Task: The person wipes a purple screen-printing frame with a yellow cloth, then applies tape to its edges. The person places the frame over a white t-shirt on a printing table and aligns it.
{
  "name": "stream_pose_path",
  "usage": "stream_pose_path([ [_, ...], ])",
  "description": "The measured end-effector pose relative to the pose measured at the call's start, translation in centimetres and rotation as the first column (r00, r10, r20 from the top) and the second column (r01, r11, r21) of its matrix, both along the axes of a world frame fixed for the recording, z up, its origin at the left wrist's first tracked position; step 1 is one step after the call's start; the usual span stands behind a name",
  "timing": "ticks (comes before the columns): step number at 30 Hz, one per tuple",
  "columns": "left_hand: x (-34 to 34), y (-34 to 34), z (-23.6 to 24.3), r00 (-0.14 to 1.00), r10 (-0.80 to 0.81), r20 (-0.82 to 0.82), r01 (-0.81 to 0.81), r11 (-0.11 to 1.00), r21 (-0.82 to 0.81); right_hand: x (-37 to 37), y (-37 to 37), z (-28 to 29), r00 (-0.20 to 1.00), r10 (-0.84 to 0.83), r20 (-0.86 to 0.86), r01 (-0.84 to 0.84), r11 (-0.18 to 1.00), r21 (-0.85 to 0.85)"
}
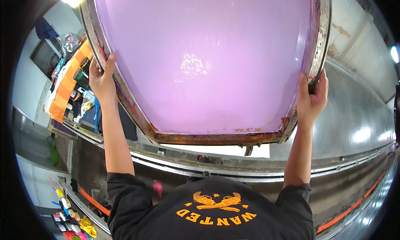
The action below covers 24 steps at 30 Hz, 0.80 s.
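Observation:
A large screen-printing frame (pixel 216 139) with a glossy purple mesh (pixel 246 90) fills the upper middle, its metal sides stained with ink. My left hand (pixel 103 82) grips the left side bar, thumb on the near face and fingers round the outer edge. On the opposite bar, my right hand (pixel 311 96) is closed the same way. Both arms reach forward, with the frame raised over the long table. A small metal clamp-like piece (pixel 248 150) juts from the frame's near bar. Part of a white sheet (pixel 212 151) shows beneath it.
A long shiny table (pixel 354 111) with a metal rail (pixel 237 173) along its near edge runs beneath the frame. At left, an orange-topped surface (pixel 68 79) stands beside jars and bottles. Colourful containers (pixel 68 217) sit at the lower left. A pink scrap (pixel 157 188) lies on the floor.

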<state>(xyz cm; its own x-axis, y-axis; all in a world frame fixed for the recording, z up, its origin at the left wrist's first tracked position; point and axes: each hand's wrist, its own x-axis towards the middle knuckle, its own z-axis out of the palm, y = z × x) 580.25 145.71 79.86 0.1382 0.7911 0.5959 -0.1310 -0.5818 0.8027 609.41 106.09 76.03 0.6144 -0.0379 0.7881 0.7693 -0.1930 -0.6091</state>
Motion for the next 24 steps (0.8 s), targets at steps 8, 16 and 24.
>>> stream_pose_path([
  [8, -1.5, -3.6, 2.1, 0.979, -0.169, 0.113, 0.187, 0.967, -0.170, 0.1, -3.9, 7.2, 0.986, -0.013, 0.166, -0.003, 0.995, 0.098],
  [16, 0.7, -8.4, 2.3, 0.868, -0.376, 0.325, 0.451, 0.870, -0.200, -1.9, -11.1, 12.4, 0.947, -0.166, 0.276, 0.172, 0.985, 0.003],
  [24, 7.2, -18.2, 0.5, 0.775, -0.520, 0.360, 0.604, 0.777, -0.178, -8.5, -16.5, 4.1, 0.741, -0.309, 0.597, 0.540, 0.802, -0.256],
])
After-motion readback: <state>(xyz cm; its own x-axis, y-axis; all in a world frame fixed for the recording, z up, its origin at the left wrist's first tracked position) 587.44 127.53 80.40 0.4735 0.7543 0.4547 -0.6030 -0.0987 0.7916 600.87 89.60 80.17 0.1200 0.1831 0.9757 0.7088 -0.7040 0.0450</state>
